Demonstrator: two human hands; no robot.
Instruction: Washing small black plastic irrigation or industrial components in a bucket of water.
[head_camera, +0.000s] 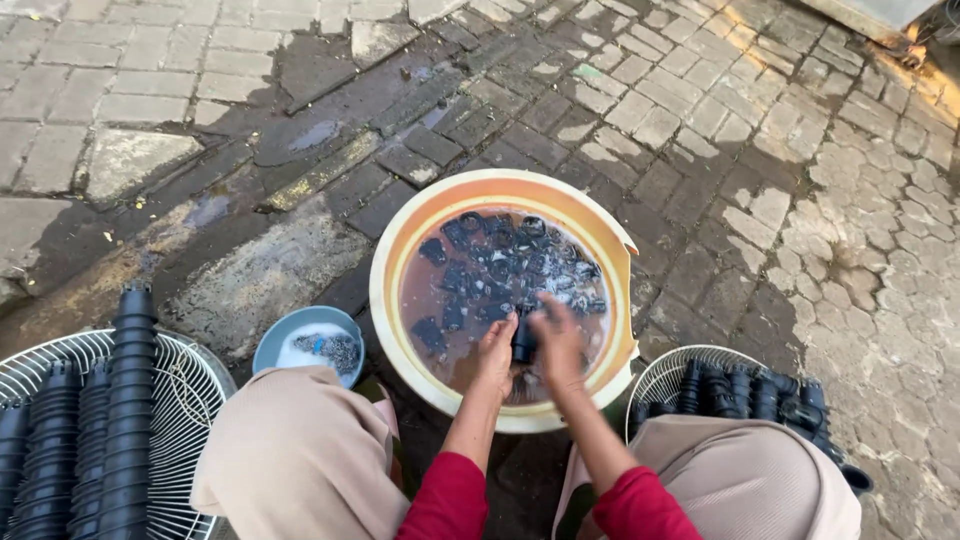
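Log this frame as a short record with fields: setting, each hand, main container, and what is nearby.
setting: wet paved ground, person crouching
left hand: on a small black pot
right hand: on the same pot, blurred
basin: round, cream and orange, murky water with black pots afloat
left side: wire grille with stacked black pots, blue bowl
right side: second grille with black pots
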